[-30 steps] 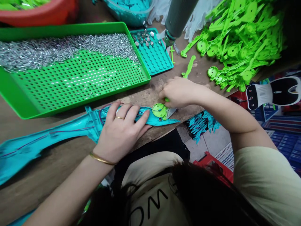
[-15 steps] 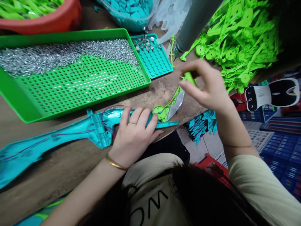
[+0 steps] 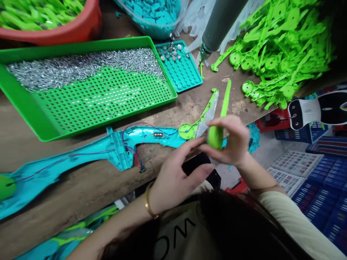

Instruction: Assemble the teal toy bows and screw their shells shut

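Lime-green piece (image 3: pixel 216 138) in the head view, pinched by the right hand (image 3: pixel 235 140); left hand (image 3: pixel 175 177) loosely spread beside it, contact unclear. Blue shell (image 3: pixel 119 153) lies unheld on the table (image 3: pixel 100 193), so catching its loose wires (image 3: pixel 137 157) could drag it or pull a connection free.

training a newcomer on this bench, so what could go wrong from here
The bright green plastic part in the right hand could slip and drop, being close to the brown table's front edge. The thin red and purple wires trailing from the long blue plastic shell might get snagged by the left hand nearby.
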`<move>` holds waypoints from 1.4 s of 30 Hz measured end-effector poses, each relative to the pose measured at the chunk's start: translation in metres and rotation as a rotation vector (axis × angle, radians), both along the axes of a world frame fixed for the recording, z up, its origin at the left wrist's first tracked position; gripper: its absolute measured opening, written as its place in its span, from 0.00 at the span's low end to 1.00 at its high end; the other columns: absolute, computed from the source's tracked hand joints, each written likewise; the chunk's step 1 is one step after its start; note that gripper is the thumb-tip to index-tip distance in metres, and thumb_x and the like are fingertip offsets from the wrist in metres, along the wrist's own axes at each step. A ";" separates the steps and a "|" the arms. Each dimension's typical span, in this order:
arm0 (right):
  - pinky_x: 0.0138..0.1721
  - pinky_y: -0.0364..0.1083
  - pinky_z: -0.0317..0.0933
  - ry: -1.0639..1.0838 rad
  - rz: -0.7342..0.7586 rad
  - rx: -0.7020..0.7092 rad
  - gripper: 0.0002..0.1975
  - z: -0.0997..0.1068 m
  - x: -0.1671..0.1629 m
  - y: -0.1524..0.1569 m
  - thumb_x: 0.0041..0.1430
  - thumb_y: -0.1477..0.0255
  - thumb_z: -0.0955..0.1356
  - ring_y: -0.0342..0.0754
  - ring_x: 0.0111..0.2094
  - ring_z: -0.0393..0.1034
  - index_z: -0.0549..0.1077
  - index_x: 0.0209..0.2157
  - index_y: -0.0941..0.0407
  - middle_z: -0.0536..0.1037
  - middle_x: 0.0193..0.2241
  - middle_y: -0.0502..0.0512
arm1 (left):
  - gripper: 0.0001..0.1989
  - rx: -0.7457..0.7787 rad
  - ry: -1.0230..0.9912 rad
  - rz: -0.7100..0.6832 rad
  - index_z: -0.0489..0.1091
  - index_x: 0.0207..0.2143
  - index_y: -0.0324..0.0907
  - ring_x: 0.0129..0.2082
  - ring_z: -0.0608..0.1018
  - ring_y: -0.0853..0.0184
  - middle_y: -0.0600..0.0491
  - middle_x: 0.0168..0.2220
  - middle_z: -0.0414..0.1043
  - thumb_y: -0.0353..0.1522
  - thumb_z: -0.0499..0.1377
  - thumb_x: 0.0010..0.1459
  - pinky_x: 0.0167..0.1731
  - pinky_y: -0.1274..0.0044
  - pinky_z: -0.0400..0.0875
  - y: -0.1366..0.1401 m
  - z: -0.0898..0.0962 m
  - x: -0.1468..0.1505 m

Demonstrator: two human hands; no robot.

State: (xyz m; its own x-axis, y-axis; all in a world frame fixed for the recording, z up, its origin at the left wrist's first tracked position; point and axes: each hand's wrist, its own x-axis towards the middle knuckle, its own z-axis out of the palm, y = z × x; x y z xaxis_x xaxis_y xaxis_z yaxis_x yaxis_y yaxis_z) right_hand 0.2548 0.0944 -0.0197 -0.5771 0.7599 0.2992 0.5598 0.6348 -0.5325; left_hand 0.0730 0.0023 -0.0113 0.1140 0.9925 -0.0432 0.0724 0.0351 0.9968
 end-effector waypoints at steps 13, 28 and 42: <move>0.69 0.63 0.44 -0.216 0.417 0.010 0.37 0.019 0.012 -0.005 0.58 0.57 0.69 0.54 0.56 0.69 0.56 0.64 0.49 0.74 0.56 0.59 | 0.09 -0.324 -0.296 0.197 0.71 0.35 0.40 0.25 0.75 0.71 0.55 0.27 0.75 0.38 0.58 0.59 0.26 0.80 0.72 0.003 -0.001 0.009; 0.61 0.62 0.56 -0.346 0.392 -0.033 0.29 0.007 0.007 0.036 0.59 0.54 0.68 0.55 0.55 0.69 0.67 0.57 0.56 0.77 0.52 0.62 | 0.27 0.521 0.999 0.230 0.63 0.57 0.35 0.53 0.74 0.51 0.38 0.51 0.74 0.39 0.62 0.59 0.53 0.61 0.65 0.002 -0.037 -0.023; 0.60 0.60 0.57 -0.323 0.456 -0.178 0.32 0.002 -0.008 0.032 0.59 0.54 0.68 0.56 0.56 0.67 0.63 0.60 0.56 0.76 0.52 0.63 | 0.36 0.404 0.930 0.167 0.52 0.66 0.35 0.60 0.68 0.48 0.35 0.54 0.71 0.44 0.57 0.62 0.58 0.59 0.57 0.006 -0.046 -0.019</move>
State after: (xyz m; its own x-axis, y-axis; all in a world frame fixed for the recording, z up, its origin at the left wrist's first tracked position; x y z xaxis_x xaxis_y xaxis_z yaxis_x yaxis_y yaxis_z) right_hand 0.2466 0.1265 -0.0176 -0.8981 0.4362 -0.0553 0.4029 0.7661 -0.5008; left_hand 0.0537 0.0085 -0.0569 0.0649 0.9526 0.2973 0.8468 -0.2102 0.4886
